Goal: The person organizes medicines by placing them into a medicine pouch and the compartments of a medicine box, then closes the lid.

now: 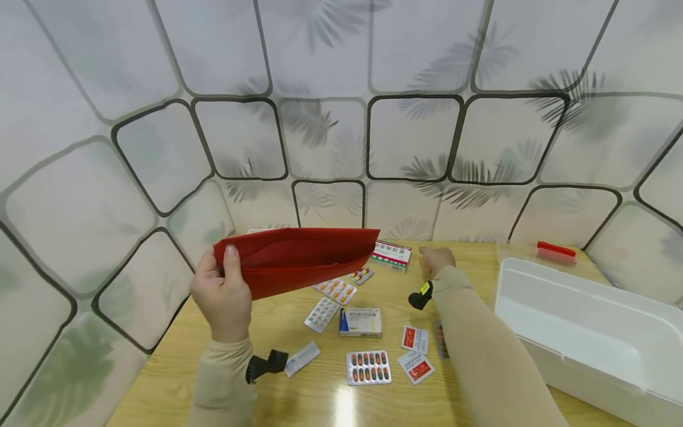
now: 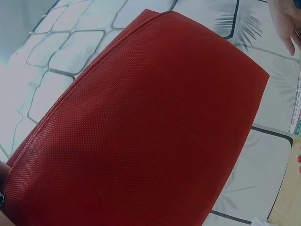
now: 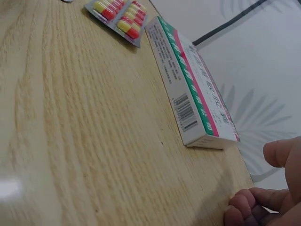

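My left hand (image 1: 224,293) holds a red fabric pouch (image 1: 309,281) by its left end, thumb over the rim. The pouch hangs above the table with its mouth gaping towards me. In the left wrist view the woven side of the pouch (image 2: 141,122) fills most of the picture. My right hand (image 1: 439,261) is near the table's far edge, to the right of a green-and-white medicine box (image 1: 392,255). The right wrist view shows its fingers (image 3: 244,205) loosely curled and the thumb apart, beside the medicine box (image 3: 193,89), with nothing seen between them.
Blister packs, including orange-and-black capsules (image 1: 369,367) and silver-backed tablets (image 1: 322,315), lie about the wooden table. Also there are a blue-and-white box (image 1: 360,322), red-and-white sachets (image 1: 415,339) and a narrow white packet (image 1: 302,359). A white bin (image 1: 581,356) stands at right, a red-topped clear bag (image 1: 557,252) behind it.
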`<state>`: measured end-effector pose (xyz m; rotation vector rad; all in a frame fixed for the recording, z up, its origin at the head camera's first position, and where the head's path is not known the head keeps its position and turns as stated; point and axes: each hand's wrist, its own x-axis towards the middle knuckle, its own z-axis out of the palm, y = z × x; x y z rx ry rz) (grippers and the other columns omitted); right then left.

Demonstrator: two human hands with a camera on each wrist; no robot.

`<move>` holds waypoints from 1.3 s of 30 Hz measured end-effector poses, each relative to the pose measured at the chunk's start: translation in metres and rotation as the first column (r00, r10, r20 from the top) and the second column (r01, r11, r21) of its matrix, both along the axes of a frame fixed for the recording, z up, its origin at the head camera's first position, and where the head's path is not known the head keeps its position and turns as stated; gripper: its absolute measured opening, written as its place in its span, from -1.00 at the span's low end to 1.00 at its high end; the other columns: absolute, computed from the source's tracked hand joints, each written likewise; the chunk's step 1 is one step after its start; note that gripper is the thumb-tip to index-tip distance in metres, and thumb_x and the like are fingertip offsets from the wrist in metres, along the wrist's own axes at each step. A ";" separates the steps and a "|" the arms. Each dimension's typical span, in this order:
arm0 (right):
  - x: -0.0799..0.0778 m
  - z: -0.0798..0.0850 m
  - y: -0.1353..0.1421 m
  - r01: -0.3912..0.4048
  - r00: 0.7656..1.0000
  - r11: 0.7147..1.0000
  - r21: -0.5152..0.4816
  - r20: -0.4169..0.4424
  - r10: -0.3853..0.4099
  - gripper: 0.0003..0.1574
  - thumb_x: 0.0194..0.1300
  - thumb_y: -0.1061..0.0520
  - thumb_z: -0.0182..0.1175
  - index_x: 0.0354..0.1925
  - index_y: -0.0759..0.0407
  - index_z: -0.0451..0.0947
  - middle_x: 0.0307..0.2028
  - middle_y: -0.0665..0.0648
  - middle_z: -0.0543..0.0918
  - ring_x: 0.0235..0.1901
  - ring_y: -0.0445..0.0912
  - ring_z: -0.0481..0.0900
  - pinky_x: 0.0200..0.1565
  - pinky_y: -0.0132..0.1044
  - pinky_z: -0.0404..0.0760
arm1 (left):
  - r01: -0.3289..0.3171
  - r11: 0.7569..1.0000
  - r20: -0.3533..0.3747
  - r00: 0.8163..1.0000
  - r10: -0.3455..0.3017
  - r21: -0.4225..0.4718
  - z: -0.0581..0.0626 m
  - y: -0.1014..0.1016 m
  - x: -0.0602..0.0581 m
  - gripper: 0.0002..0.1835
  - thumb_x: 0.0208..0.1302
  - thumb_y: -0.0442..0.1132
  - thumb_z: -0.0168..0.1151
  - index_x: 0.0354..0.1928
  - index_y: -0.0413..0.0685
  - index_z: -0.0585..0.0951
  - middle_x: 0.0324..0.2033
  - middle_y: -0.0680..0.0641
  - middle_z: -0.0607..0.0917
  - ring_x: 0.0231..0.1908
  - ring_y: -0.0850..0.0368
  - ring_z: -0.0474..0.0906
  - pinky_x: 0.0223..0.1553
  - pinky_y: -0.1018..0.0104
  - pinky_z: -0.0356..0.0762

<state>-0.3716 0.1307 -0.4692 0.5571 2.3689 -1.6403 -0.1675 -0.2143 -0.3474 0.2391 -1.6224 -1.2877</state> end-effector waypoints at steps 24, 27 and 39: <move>-0.002 -0.008 -0.023 -0.294 0.952 0.905 0.308 0.010 0.306 -0.30 0.46 -0.05 -0.13 0.40 0.31 0.17 0.39 0.33 0.19 0.36 0.23 0.12 0.18 0.01 0.36 | 0.054 0.999 -0.039 0.998 -0.054 -0.009 -0.004 0.000 -0.001 -0.77 0.37 -0.32 0.11 -0.27 -0.38 0.65 -0.43 -0.18 0.67 -0.47 0.23 0.52 -0.45 0.48 0.46; 0.003 -0.003 -0.025 -0.268 0.960 0.919 0.289 -0.005 0.281 -0.29 0.44 -0.02 -0.11 0.41 0.31 0.15 0.39 0.32 0.20 0.35 0.23 0.15 0.25 0.04 0.30 | 0.054 0.999 -0.032 0.998 -0.054 -0.009 -0.005 -0.001 -0.001 -0.77 0.37 -0.31 0.10 -0.25 -0.36 0.66 -0.41 -0.16 0.69 -0.45 0.22 0.54 -0.43 0.48 0.48; 0.003 -0.005 -0.027 -0.231 0.969 0.945 0.230 -0.030 0.244 -0.25 0.41 -0.03 0.07 0.42 0.25 0.15 0.37 0.29 0.25 0.34 0.21 0.19 0.26 0.03 0.30 | 0.065 0.998 -0.020 0.998 -0.065 -0.012 -0.006 -0.003 -0.001 -0.76 0.39 -0.28 0.10 -0.20 -0.32 0.67 -0.36 -0.14 0.71 -0.40 0.19 0.58 -0.38 0.48 0.54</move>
